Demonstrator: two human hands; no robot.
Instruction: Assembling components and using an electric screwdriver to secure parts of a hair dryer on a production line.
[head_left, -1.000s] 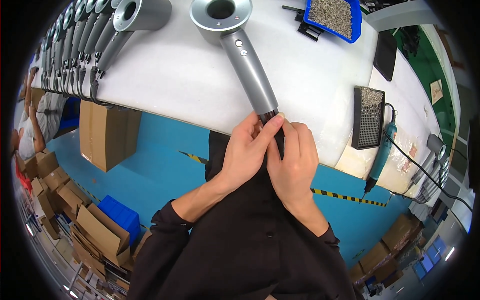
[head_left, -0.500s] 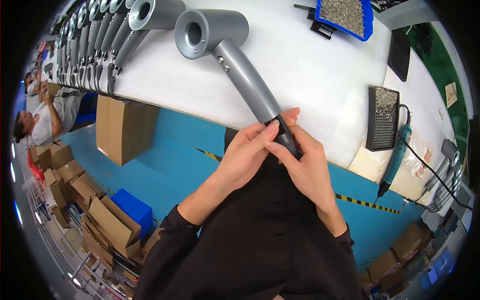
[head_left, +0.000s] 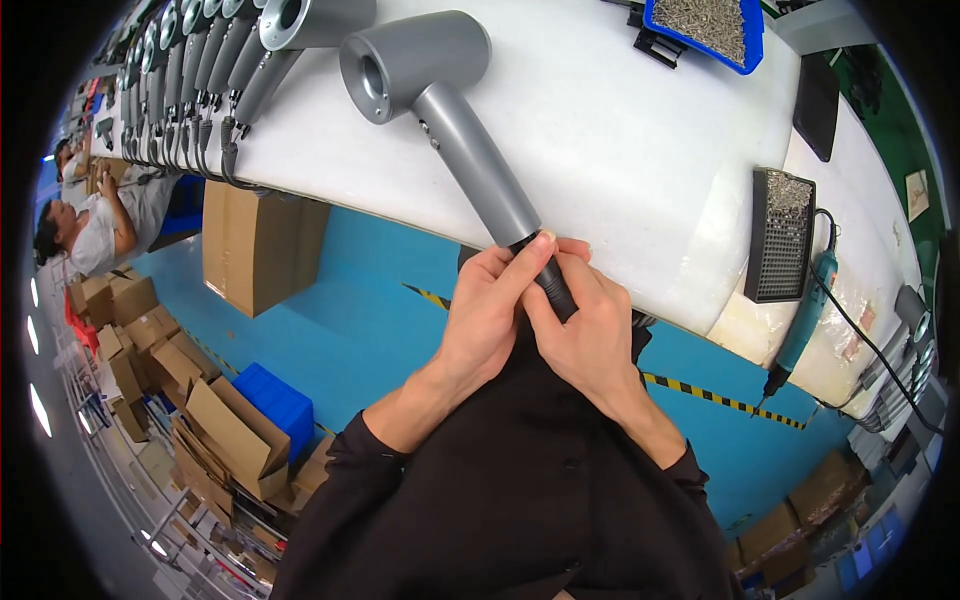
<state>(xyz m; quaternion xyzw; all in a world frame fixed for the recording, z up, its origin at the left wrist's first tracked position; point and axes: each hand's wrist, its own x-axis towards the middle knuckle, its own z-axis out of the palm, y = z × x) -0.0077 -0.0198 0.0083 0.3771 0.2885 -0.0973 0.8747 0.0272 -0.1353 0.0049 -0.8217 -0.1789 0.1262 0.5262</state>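
Note:
A grey hair dryer [head_left: 480, 165] lies across the front edge of the white table, its round barrel far and its handle slanting down toward me. Two small buttons sit on the handle's left side. My left hand [head_left: 487, 312] is closed round the handle's lower end, thumb pressed on the dark part there. From the other side my right hand [head_left: 590, 325] pinches the black cord sleeve [head_left: 556, 292] just below it. Fingers cover most of the joint between handle and sleeve.
More hair dryers [head_left: 262, 85] stand in a row at the far left. A blue bin of screws [head_left: 705, 30], a black screw tray [head_left: 782, 235] and a teal electric screwdriver [head_left: 806, 325] are on the right. Cardboard boxes [head_left: 262, 245] stand on the floor; co-workers sit at left.
The hair dryer has rolled a little, so its barrel opening and buttons turn further left. Both hands stay at the handle's end, with the left thumb shifted slightly. The whole view has shifted slightly.

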